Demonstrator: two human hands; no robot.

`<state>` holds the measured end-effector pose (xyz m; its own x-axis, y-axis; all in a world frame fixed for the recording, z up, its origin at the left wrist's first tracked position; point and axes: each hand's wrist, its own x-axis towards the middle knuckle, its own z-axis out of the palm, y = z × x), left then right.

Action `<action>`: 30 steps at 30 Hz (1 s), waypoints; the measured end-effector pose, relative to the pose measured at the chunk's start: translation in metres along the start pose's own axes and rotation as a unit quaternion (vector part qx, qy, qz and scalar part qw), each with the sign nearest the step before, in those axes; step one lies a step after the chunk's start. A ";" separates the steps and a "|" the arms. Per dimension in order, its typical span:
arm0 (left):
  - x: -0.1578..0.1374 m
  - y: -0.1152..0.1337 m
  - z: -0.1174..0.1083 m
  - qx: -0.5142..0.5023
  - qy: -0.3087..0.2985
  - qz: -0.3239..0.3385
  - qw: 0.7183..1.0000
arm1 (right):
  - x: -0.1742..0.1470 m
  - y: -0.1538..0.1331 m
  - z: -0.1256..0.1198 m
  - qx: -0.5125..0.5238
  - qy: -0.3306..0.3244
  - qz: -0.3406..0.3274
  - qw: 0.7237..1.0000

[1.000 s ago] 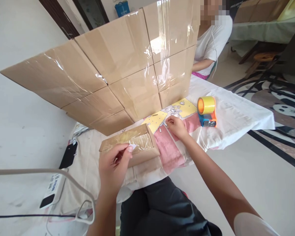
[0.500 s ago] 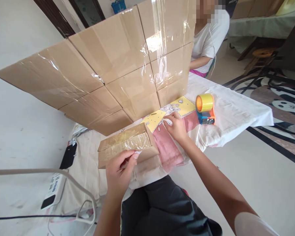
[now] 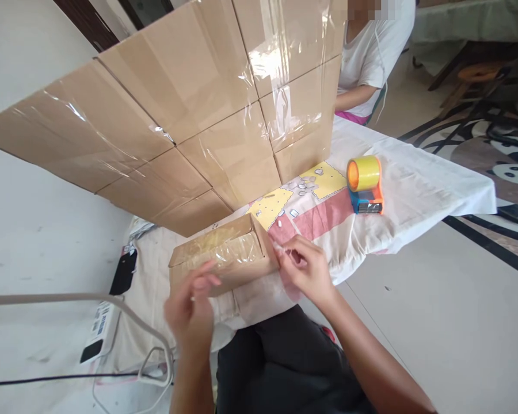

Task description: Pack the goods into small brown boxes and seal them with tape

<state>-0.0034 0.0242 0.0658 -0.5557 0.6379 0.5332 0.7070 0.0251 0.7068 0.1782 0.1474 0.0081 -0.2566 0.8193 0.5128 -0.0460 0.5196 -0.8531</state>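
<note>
My right hand [image 3: 308, 269] is at the right end of a small taped cardboard box [image 3: 228, 276], its thumb and fingertips pinched on a small whitish piece [image 3: 278, 246]. What that piece is I cannot make out. In front of the box's left part is my left hand [image 3: 190, 307], smeared by motion, so whether its fingers hold anything is unclear. Beyond the box lie two yellow speckled sheets [image 3: 270, 208] with several small pale pieces [image 3: 302, 185] scattered on and around them.
A tall wall of taped cardboard boxes [image 3: 224, 149] stands behind the small box. To the right, a yellow tape roll in a blue-orange dispenser [image 3: 365, 184] rests on the white tablecloth [image 3: 423, 190]. A person in a white top [image 3: 371, 63] sits beyond. A power strip [image 3: 99, 330] lies left.
My right hand has come from the pale pieces back to the box's right end. My left hand has moved left and down, away from the box's front edge. The view has shifted slightly.
</note>
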 end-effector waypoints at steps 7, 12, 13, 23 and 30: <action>0.026 -0.050 -0.023 0.086 0.132 -0.078 0.984 | 0.026 0.039 0.002 -0.099 -0.142 0.011 0.985; 0.020 -0.061 -0.018 0.100 0.080 -0.049 0.991 | 0.017 0.036 0.008 -0.050 -0.153 0.024 0.987; 0.020 -0.062 -0.017 0.106 0.078 -0.038 0.991 | 0.013 0.034 0.008 -0.027 -0.152 0.033 0.987; 0.017 -0.065 -0.012 0.122 0.087 -0.025 0.988 | -0.021 0.032 0.021 0.107 -0.101 0.125 0.981; 0.017 -0.068 -0.013 0.104 0.084 -0.013 0.991 | -0.013 0.038 0.022 0.134 -0.065 0.123 0.981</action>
<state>-0.0669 0.0230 0.0328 -0.6279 0.4983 0.5979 0.7565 0.2099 0.6194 0.1589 0.1510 -0.0332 -0.4119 0.8648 0.2871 -0.2147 0.2141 -0.9529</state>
